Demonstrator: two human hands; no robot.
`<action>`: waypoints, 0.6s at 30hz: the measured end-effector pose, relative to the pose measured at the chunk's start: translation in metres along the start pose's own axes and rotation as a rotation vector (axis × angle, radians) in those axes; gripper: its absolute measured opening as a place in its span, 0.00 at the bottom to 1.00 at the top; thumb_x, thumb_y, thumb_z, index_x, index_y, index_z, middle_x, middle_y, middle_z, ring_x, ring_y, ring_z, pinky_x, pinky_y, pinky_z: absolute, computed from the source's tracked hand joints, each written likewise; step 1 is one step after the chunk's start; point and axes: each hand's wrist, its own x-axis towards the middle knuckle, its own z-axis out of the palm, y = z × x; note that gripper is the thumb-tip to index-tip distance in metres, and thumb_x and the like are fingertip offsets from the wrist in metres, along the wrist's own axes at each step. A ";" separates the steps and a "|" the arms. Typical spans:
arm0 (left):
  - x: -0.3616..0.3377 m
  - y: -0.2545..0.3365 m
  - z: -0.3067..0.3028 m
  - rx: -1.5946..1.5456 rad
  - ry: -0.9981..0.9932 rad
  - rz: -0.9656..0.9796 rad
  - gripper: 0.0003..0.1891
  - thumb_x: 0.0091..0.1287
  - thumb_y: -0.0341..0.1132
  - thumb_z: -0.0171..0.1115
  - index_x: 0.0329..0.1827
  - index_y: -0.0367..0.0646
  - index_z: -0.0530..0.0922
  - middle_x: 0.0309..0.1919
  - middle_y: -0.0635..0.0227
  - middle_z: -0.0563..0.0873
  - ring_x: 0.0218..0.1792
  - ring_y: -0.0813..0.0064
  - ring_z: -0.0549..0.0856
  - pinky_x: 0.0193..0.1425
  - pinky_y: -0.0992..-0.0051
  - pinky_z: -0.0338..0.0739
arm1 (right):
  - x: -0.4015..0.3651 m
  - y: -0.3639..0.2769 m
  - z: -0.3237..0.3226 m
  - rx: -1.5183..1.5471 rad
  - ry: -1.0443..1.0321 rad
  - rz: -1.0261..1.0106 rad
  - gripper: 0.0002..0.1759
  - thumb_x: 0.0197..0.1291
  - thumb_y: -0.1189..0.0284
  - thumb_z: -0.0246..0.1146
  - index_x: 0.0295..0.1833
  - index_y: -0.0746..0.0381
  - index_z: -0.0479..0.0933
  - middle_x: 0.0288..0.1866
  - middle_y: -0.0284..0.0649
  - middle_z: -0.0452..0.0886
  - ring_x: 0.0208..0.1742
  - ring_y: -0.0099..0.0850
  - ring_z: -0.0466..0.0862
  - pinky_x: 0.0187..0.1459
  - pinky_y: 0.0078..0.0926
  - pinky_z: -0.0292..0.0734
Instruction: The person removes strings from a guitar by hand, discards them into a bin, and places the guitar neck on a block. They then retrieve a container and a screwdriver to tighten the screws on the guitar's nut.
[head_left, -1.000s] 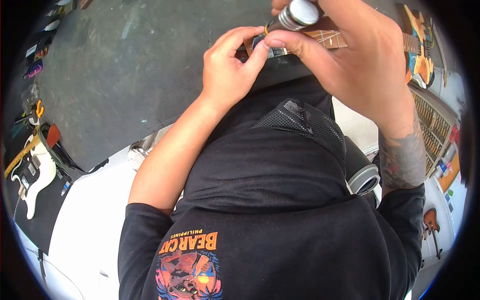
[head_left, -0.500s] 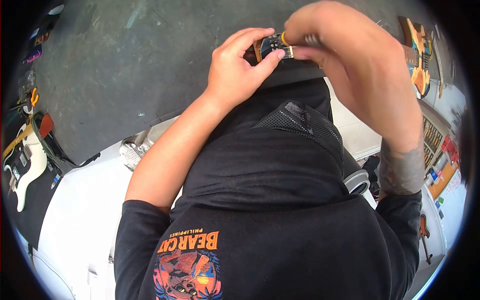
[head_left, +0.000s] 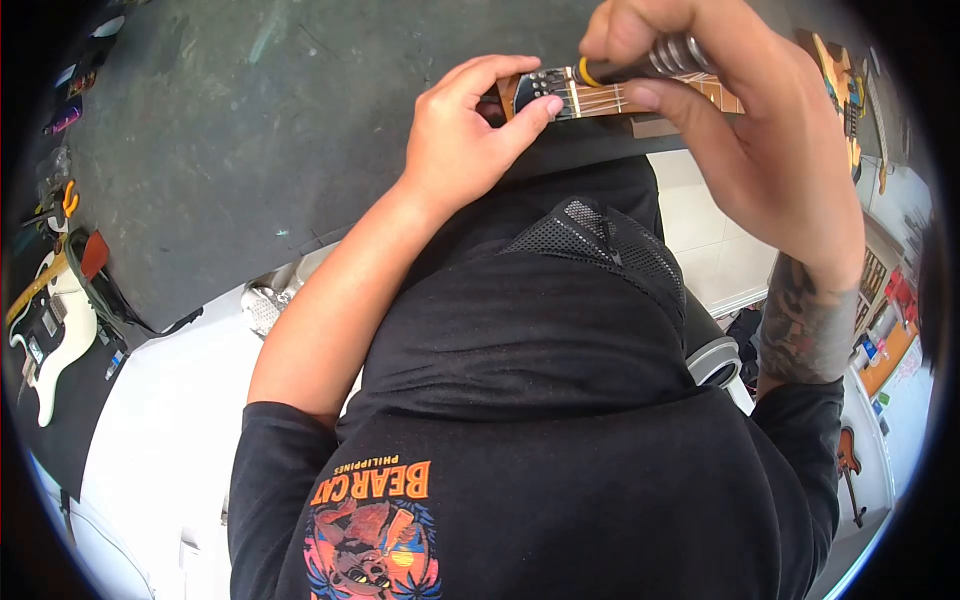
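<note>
The right hand [head_left: 755, 130] has rolled over since half a second ago, baring the strings [head_left: 605, 100] and the silver rings of the tool [head_left: 672, 55]. Its grip is closed round the tool, whose yellow-ringed end sits by the nut. The left hand [head_left: 462, 125] grips the headstock [head_left: 522, 92], thumb nearest the body, at the table's [head_left: 280, 130] near edge.

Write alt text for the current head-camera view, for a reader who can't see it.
A person's left hand holds a guitar headstock by the edge of a dark worktop, while the right hand grips a yellow-banded tool close to the strings. A white guitar lies at the picture's far left.
</note>
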 end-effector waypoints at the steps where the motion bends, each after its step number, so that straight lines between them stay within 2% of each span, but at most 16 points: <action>1: 0.000 0.000 0.000 0.000 -0.006 0.006 0.18 0.62 0.35 0.79 0.53 0.40 0.87 0.46 0.63 0.90 0.43 0.74 0.91 0.47 0.74 0.88 | -0.002 0.003 0.001 -0.023 0.049 -0.004 0.15 0.56 0.80 0.74 0.47 0.62 0.78 0.43 0.42 0.84 0.40 0.37 0.87 0.40 0.31 0.81; 4: 0.001 -0.001 -0.001 -0.005 -0.010 0.023 0.18 0.62 0.35 0.79 0.53 0.40 0.87 0.46 0.63 0.90 0.42 0.75 0.90 0.47 0.75 0.87 | -0.011 0.026 0.021 -0.104 0.277 -0.163 0.17 0.56 0.75 0.77 0.48 0.62 0.78 0.43 0.42 0.84 0.38 0.35 0.88 0.38 0.29 0.81; 7: 0.001 -0.002 0.000 -0.003 0.010 0.037 0.16 0.62 0.35 0.79 0.51 0.41 0.88 0.44 0.64 0.91 0.40 0.76 0.89 0.44 0.76 0.86 | -0.012 0.031 0.029 -0.109 0.368 -0.110 0.20 0.56 0.72 0.79 0.50 0.63 0.78 0.44 0.42 0.84 0.39 0.33 0.88 0.40 0.29 0.81; 10: 0.004 -0.002 0.000 0.026 0.042 0.055 0.13 0.63 0.36 0.78 0.48 0.41 0.89 0.42 0.66 0.91 0.37 0.77 0.88 0.40 0.78 0.84 | -0.012 0.040 0.029 -0.044 0.339 -0.084 0.20 0.57 0.71 0.79 0.50 0.62 0.78 0.44 0.42 0.84 0.39 0.33 0.88 0.40 0.29 0.82; 18: 0.003 0.001 0.004 0.074 0.100 0.117 0.11 0.65 0.34 0.76 0.47 0.41 0.89 0.40 0.66 0.91 0.32 0.80 0.86 0.36 0.79 0.81 | -0.012 0.036 0.031 -0.137 0.276 -0.063 0.19 0.58 0.70 0.78 0.50 0.62 0.78 0.44 0.43 0.83 0.39 0.35 0.88 0.40 0.29 0.82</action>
